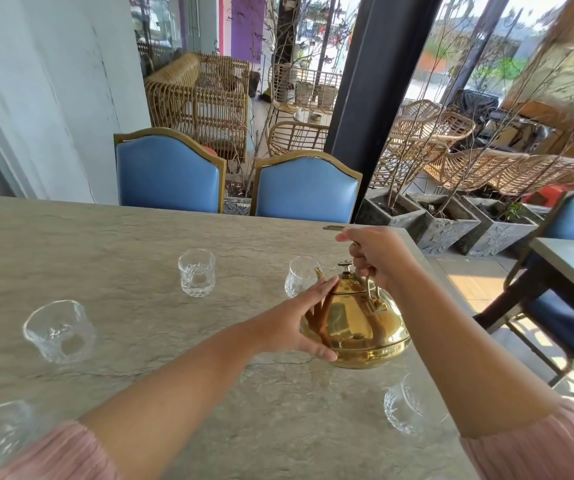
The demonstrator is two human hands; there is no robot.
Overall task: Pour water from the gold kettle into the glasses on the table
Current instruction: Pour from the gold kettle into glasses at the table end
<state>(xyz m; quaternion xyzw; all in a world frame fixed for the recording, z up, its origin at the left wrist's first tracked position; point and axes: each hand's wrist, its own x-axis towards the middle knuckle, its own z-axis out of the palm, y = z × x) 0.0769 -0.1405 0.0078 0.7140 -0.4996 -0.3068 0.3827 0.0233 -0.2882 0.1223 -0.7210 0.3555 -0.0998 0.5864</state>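
Over the right part of the worktop [140,237], holds the gold kettle [358,327] between both hands. Grips the top handle in the right hand [379,258], fingers curled round it, forearm coming in from the right. Lays the left hand [299,323] flat against the kettle's left side, fingers straight, thumb low near the base. Spout turned toward the far glass [299,275] just behind. Four other glasses [196,271] spread apart on the worktop.

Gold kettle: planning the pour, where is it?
The kettle is right-centre in the head view, over the table, right hand gripping its handle, left hand against its side.
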